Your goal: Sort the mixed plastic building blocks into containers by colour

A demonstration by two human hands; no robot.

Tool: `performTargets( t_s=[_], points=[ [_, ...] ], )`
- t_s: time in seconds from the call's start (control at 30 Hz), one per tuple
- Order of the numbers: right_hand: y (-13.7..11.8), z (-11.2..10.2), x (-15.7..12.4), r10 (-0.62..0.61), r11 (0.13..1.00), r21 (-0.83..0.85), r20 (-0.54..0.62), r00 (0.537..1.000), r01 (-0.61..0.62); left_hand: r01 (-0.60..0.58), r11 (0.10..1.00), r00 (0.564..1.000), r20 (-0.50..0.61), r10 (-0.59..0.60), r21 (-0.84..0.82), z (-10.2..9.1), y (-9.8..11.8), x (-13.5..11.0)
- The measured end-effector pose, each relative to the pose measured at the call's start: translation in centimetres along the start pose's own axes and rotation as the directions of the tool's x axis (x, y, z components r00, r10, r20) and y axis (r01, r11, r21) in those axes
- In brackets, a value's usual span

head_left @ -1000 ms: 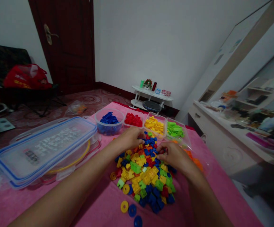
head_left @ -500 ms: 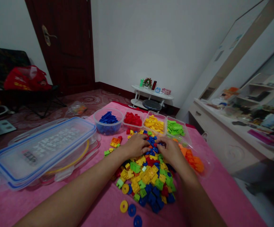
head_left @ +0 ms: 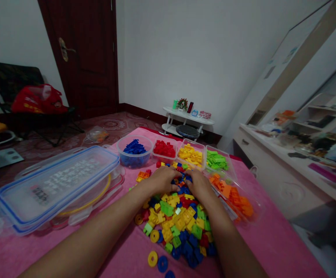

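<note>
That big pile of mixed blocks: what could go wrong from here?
The left hand and right hand are near the far end of the pile; a piece might flick into the yellow blocks beyond. The right forearm could nudge the box of orange blocks close beside it. A yellow ring lies loose outside the pile, so it might get brushed aside.

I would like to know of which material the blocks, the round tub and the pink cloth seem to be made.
Blocks: probably hard plastic, smooth with a slight gloss; bright, even colour and crisp edges suggest moulding.
Tub: most likely clear plastic; blue blocks show through its wall.
Cloth: perhaps plush; it looks soft and matt, but its weave cannot be seen.
</note>
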State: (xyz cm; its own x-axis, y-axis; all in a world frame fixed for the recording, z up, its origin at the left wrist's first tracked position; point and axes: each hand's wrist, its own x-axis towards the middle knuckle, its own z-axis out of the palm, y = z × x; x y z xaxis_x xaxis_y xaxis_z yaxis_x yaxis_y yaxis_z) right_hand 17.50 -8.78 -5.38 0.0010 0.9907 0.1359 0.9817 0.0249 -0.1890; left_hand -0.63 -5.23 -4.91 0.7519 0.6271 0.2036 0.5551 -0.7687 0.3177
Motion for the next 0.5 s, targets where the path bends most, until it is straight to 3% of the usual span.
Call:
performTargets(
  t_s=[0.23, 0.5],
  points=[
    [0.1, -0.2, -0.5, -0.043, 0.997, 0.059, -0.076, 0.996, 0.047, 0.054, 0.996, 0.987, 0.155, -0.043, -0.067, -2.2, -0.9, -0.5],
    [-0.4, -1.5, -0.7, -0.049, 0.985, 0.153, -0.169, 0.984, 0.075, 0.105, 0.993, 0.984, 0.15, -0.097, -0.044, -2.2, -1.2, -0.5]
  ],
)
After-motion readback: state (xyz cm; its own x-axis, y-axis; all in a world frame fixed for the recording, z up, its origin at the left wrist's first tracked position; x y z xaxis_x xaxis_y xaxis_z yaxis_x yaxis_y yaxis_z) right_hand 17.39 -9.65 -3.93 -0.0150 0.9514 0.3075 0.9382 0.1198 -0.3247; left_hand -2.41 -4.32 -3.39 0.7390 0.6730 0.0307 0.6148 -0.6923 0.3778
